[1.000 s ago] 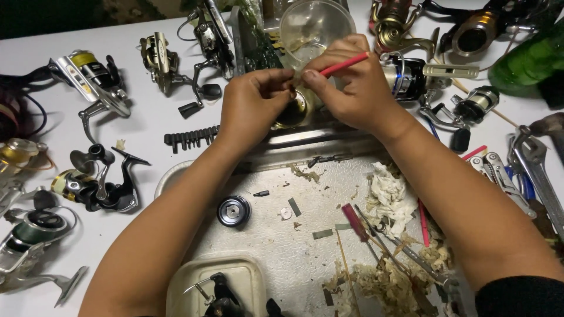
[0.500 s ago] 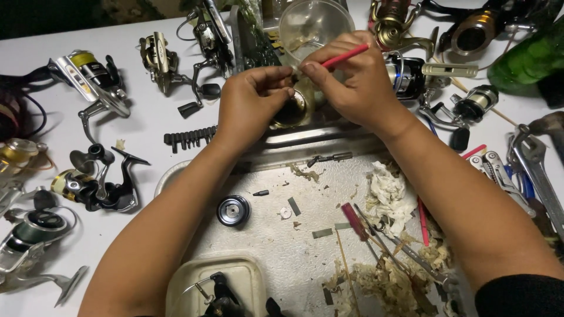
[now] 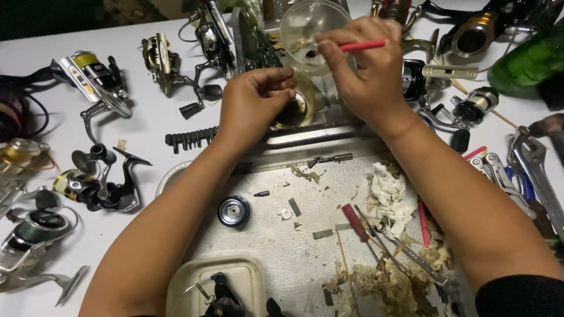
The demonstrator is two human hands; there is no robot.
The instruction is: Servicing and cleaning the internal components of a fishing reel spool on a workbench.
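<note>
My left hand (image 3: 252,105) grips a small brass-coloured reel part (image 3: 295,108) just beyond the far edge of the metal tray (image 3: 276,258). My right hand (image 3: 367,67) holds a thin red-handled brush (image 3: 363,44), its tip reaching into a clear glass jar (image 3: 308,29) with brownish liquid at the bottom. The two hands are close together, the right slightly higher and further away. What the brush tip touches inside the jar is unclear.
Several fishing reels (image 3: 97,182) lie on the white table at left and along the far side. A row of black bits (image 3: 191,139), a round black spool (image 3: 234,211), crumpled tissue (image 3: 388,194), a red screwdriver (image 3: 355,220), wrenches (image 3: 537,170), a green bottle (image 3: 529,58) and a cream tub (image 3: 217,287) surround the hands.
My right hand has lifted the red brush away from the brass part and moved it up into the glass jar. My left hand stays on the part.
</note>
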